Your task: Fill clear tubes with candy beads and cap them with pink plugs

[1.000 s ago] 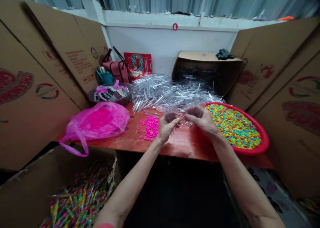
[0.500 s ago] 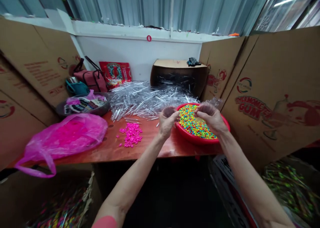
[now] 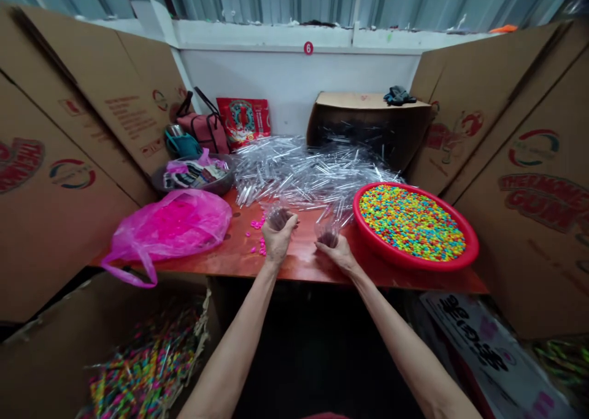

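My left hand [image 3: 278,238] is closed round a bunch of clear plastic tubes [image 3: 278,213] held upright above the red table [image 3: 304,259], right over a scatter of pink caps [image 3: 257,232]. My right hand [image 3: 334,250] is closed round a second bunch of clear tubes [image 3: 327,227], just left of the red basin [image 3: 391,256] heaped with multicoloured candy beads [image 3: 409,219]. The hands are a short gap apart.
A big pile of loose clear tubes [image 3: 304,170] lies behind the hands. A pink plastic bag [image 3: 172,226] sits at left, a dark bowl [image 3: 196,176] behind it. Cardboard walls [image 3: 69,149] enclose both sides. A box of filled coloured tubes [image 3: 142,370] stands low left.
Both hands dropped from over the basin's left rim to the table left of it and moved slightly apart, each still gripping tubes. The head camera swung back to the left.
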Demonstrator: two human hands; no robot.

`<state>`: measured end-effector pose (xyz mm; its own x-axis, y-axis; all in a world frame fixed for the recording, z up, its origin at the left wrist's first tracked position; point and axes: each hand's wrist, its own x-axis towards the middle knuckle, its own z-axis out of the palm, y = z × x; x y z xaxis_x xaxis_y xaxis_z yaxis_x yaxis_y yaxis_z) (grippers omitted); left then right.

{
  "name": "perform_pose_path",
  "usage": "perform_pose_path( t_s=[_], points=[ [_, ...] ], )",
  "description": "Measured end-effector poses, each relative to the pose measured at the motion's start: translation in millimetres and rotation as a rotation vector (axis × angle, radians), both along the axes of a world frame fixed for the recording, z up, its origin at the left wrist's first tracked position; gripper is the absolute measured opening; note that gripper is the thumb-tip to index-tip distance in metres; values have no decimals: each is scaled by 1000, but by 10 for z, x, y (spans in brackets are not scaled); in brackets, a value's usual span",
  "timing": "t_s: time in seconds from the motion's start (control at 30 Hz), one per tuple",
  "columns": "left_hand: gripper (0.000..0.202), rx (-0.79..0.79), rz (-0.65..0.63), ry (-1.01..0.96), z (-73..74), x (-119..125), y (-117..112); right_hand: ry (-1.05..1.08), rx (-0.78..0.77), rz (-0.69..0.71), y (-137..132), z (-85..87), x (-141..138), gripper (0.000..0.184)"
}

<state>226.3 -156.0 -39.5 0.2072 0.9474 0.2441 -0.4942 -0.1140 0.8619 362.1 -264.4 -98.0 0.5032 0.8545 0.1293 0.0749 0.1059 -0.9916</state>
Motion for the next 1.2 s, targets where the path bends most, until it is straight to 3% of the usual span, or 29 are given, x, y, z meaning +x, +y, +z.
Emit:
perform_pose_path(
  t_s=[0.17, 0.37, 0.5, 0.57, 0.63, 0.7, 0.77, 0.87, 0.97, 1.03, 1.2],
  points=[
    [38, 25, -67, 52, -119, 48, -35, -55, -37, 1, 24, -90, 30, 45],
    [33, 103, -164, 108, -49, 181, -159, -7, -12, 5, -146, 24, -28, 39],
    [29, 150, -237, 145, 56, 263, -209, -209, 55, -64, -565, 428, 164, 28],
    [26, 213, -306, 194, 112, 349, -203, -402, 63, -107, -832, 715, 444, 26],
    [23, 324, -381, 271, 187, 483, -172, -662, -23, -178, -1107, 1005, 828, 22],
    [20, 509, -406, 422, 297, 663, -124, -968, -204, -286, -1368, 1266, 1247, 12],
    [11, 756, -375, 660, 451, 881, -80, -1286, -480, -415, -1591, 1478, 1619, 10],
    [10, 1107, -352, 1020, 718, 1249, -82, -1711, -823, -453, -1805, 1658, 1979, 18],
    [22, 1330, -407, 1304, 913, 1633, -212, -1897, -1026, -379, -1849, 1619, 2106, 27],
    [25, 1363, -460, 1413, 950, 1877, -344, -1897, -1094, -314, -1797, 1483, 2122, 27],
    [21, 1293, -535, 1452, 772, 2326, -565, -1715, -1025, -168, -1604, 1050, 2194, 32]
  ],
)
